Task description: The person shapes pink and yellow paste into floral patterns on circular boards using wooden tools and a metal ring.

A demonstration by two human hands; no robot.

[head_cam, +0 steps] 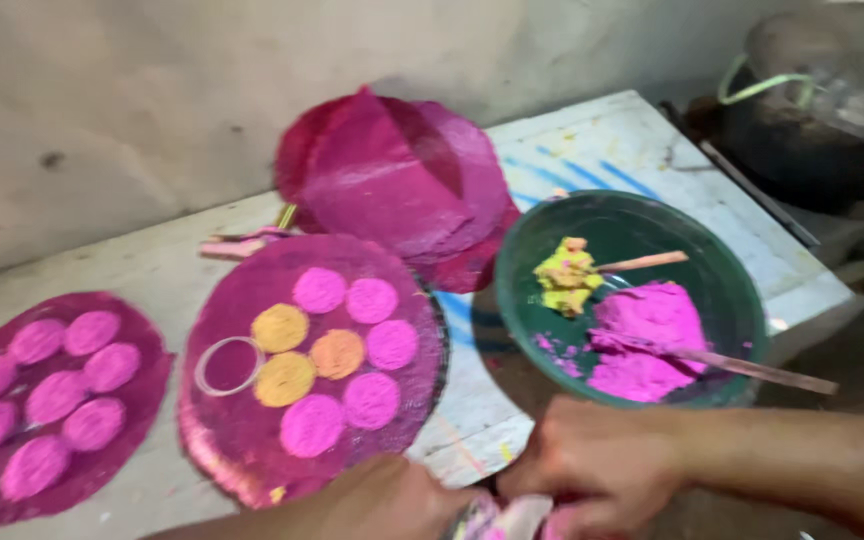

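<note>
both hands — left hand (392,500), right hand (592,465) — close together on a pink-stained lump (512,520) at the frame's bottom edge, beside the round magenta sheet (242,440) dotted with pink and yellow discs — grip unclear; filling appears in hand.

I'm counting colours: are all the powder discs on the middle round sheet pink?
No, the middle sheet carries three yellow-orange discs among the pink discs.

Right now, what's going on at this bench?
A person's left hand and right hand meet at the bottom edge, handling something pink-stained that is too blurred to identify. Ahead, a magenta disc carries pink and orange powder rounds plus a ring mould. A second disc on the left holds pink rounds only. A green bowl holds pink and yellow powder with two sticks. Bare magenta sheets are stacked behind.
</note>
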